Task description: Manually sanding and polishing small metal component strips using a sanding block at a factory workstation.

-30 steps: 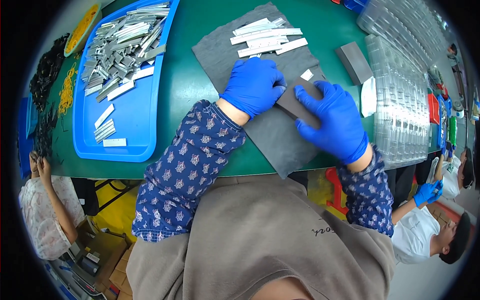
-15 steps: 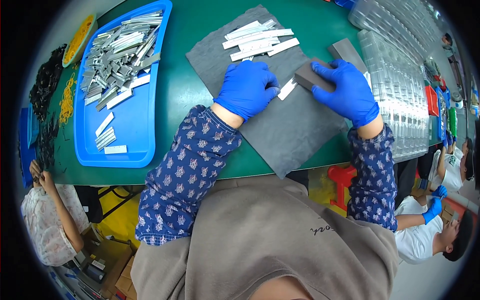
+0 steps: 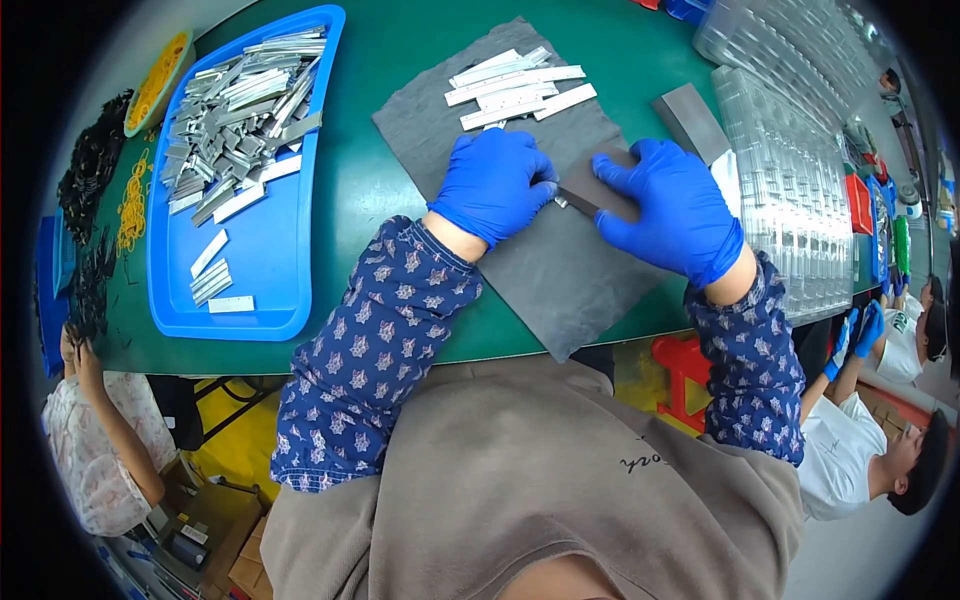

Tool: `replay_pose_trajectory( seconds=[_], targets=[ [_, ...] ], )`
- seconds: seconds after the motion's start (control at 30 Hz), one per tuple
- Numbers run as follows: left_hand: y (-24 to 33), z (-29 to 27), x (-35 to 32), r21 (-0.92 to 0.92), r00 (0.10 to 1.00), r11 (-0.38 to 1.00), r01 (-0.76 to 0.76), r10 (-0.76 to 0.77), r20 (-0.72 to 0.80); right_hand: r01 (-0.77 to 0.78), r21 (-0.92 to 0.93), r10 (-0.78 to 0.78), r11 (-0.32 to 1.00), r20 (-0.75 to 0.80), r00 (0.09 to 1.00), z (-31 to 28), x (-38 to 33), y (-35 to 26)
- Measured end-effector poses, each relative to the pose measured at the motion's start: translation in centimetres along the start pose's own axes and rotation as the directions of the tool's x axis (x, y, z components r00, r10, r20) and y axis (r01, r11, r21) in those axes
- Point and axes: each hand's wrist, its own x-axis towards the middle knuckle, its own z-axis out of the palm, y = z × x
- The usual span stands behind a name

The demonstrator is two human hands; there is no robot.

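Note:
My right hand, in a blue glove, grips a dark grey-brown foam-like block between thumb and fingers. The block rests over a flat silver metal strip, of which only a small end shows. My left hand, also gloved in blue, is closed with thumb and fingertips together at the strip's left end. Both hands are above a dark grey sheet. Just beyond my left hand, several silver-white metal strips lie in a loose pile on that sheet.
At left, a blue tray holds many metal strips. A second grey block lies at right, beside stacked clear plastic trays. Yellow rubber bands and a bowl stand far left. Co-workers sit at both sides.
My right hand has moved left with the block, which now covers most of the metal strip. My left hand has stayed nearly in place.

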Motion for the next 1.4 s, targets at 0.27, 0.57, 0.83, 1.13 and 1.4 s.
replay_pose_trajectory(
  seconds=[0.27, 0.57, 0.83, 1.13, 1.4],
  targets=[
    [0.4, 0.1, -0.1, -0.008, 1.0, 1.0, -0.007, 0.006, -0.023, -0.267, 0.171, 0.271, 0.948, -0.003, 0.963, 0.1, -0.5, 6.1],
    [1.0, 0.9, -0.6, -0.029, 0.995, 0.999, 0.032, -0.034, -0.088, -0.191, 0.387, 0.266, 0.902, -0.149, 0.952, 0.8, -4.0, 6.8],
    [1.1, 1.1, -0.5, -0.029, 0.997, 0.998, 0.055, -0.057, -0.06, -0.09, 0.065, 0.1, 0.994, -0.189, 0.977, 2.8, -2.2, 0.6],
    [1.1, 0.9, -0.1, -0.027, 0.999, 0.998, 0.048, -0.048, -0.026, -0.12, 0.079, 0.136, 0.99, -0.239, 0.962, 3.6, -1.9, 1.6],
    [1.2, 0.7, 0.0, -0.056, 0.999, 0.997, 0.054, -0.053, 0.008, -0.194, 0.0, 0.187, 0.981, -0.27, 0.944, 3.9, -1.0, 3.7]
  ],
)
